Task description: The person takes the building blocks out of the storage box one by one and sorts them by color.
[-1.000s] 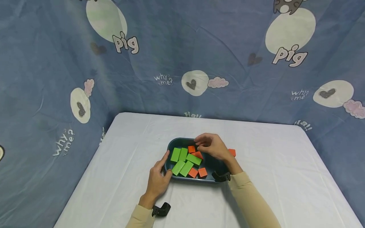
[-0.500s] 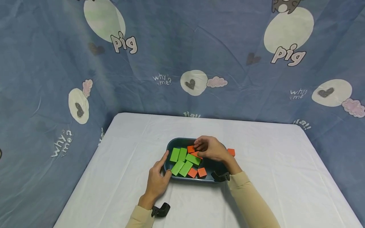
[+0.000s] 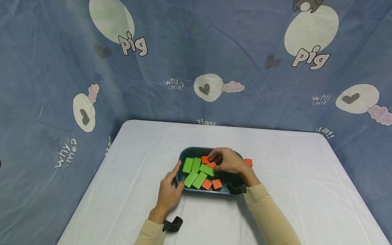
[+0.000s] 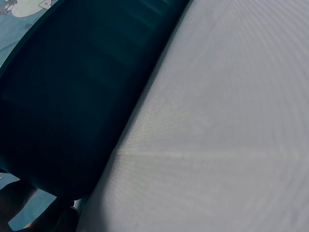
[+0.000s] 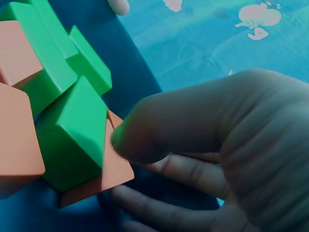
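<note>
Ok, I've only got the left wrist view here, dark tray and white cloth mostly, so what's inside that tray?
Observer: Green blocks and orange blocks lie in the tray.
Operator: Is anything reaching in?
Observer: Yes, the right hand, its thumb close to an orange block.
Operator: Any block outside?
Observer: A lone orange block, past the tray's right end.

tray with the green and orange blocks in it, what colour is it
The tray is dark teal; the head view shows it best.
</note>
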Action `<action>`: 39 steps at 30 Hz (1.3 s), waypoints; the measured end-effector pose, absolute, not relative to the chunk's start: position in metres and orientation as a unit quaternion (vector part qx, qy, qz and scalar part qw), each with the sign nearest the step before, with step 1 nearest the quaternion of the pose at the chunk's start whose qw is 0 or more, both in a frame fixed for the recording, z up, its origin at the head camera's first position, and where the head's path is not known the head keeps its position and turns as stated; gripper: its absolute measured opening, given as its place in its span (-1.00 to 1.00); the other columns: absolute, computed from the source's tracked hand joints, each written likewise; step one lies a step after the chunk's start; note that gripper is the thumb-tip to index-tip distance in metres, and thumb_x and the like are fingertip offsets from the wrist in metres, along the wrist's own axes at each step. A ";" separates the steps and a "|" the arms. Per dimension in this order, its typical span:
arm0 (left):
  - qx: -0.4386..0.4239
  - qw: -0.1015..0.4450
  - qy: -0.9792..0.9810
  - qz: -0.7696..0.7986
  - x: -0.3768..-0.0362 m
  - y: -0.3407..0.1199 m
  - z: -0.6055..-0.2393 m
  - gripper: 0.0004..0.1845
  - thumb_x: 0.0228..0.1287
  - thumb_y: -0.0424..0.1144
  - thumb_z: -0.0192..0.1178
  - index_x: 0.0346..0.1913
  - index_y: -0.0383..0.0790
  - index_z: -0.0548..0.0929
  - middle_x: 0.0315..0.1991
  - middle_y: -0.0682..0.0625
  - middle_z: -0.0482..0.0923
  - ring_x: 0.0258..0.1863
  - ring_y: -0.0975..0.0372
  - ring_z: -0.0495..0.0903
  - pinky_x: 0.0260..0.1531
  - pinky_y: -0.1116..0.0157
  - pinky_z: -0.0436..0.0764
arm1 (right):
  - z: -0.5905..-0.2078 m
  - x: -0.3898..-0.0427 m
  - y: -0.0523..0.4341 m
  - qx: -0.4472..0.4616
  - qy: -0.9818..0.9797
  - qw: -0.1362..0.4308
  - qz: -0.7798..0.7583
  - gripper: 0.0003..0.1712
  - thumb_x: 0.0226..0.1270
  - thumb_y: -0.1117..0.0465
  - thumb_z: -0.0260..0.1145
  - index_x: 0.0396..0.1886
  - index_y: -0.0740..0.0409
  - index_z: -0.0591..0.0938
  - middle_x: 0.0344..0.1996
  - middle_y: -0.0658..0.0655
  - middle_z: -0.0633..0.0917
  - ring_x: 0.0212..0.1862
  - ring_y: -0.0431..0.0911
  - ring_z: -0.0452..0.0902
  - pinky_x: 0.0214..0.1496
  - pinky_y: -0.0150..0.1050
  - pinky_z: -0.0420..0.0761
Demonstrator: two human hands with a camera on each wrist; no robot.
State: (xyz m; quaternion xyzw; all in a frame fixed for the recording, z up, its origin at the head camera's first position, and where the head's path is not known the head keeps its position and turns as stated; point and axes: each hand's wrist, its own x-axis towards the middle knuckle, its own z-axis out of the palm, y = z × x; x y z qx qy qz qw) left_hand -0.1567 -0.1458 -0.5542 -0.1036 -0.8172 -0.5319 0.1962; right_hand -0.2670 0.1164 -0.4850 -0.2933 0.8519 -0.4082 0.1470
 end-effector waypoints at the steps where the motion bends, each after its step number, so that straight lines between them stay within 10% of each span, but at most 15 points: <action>1: -0.103 0.196 -0.817 -0.532 -0.157 -0.146 -0.554 -0.20 0.06 -0.48 0.17 0.49 -0.16 0.44 0.21 -0.22 0.60 0.19 0.02 0.58 0.24 0.56 0.31 | -0.485 -0.267 0.116 -0.295 0.852 0.151 -0.404 -0.49 -0.03 0.49 0.49 0.01 0.25 0.68 -0.11 0.12 0.72 -0.15 -0.07 0.69 -0.09 -0.20 0.70; 39: -0.111 0.200 -0.815 -0.532 -0.157 -0.145 -0.554 -0.18 0.04 -0.50 0.18 0.49 -0.14 0.44 0.21 -0.26 0.60 0.18 -0.03 0.58 0.24 0.59 0.29 | -0.485 -0.267 0.117 -0.287 0.901 0.112 -0.305 -0.63 0.06 0.50 0.52 -0.14 0.08 0.82 -0.22 0.01 0.75 -0.34 -0.14 0.48 -0.26 -0.26 0.57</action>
